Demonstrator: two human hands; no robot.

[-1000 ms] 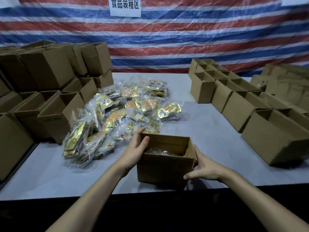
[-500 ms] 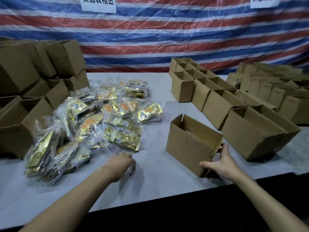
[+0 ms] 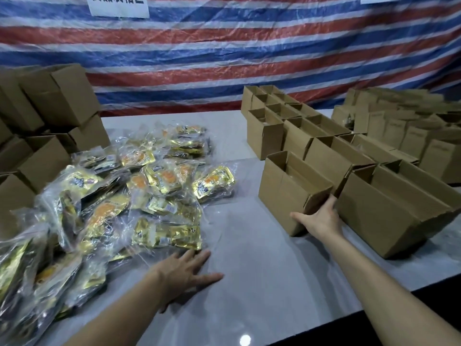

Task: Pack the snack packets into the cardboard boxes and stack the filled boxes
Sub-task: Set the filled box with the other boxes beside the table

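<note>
A heap of gold and orange snack packets (image 3: pixel 119 196) in clear wrap covers the left half of the grey table (image 3: pixel 249 283). My left hand (image 3: pixel 185 268) lies flat and open on the table, fingertips at the nearest gold packet (image 3: pixel 166 236). An open-topped cardboard box (image 3: pixel 289 193) stands at the right, next to a larger open box (image 3: pixel 389 218). My right hand (image 3: pixel 321 219) grips its near right corner. What the box holds is hidden.
A row of open cardboard boxes (image 3: pixel 287 123) runs back along the right side. More boxes (image 3: pixel 404 131) are massed at the far right. Stacked boxes (image 3: pixel 47 113) fill the left edge. A striped tarp (image 3: pixel 224 58) hangs behind. The table's front edge is close.
The box went from in front of me to the right, beside the row of boxes, with my right hand on it. My left hand let go and came down flat by the packets.
</note>
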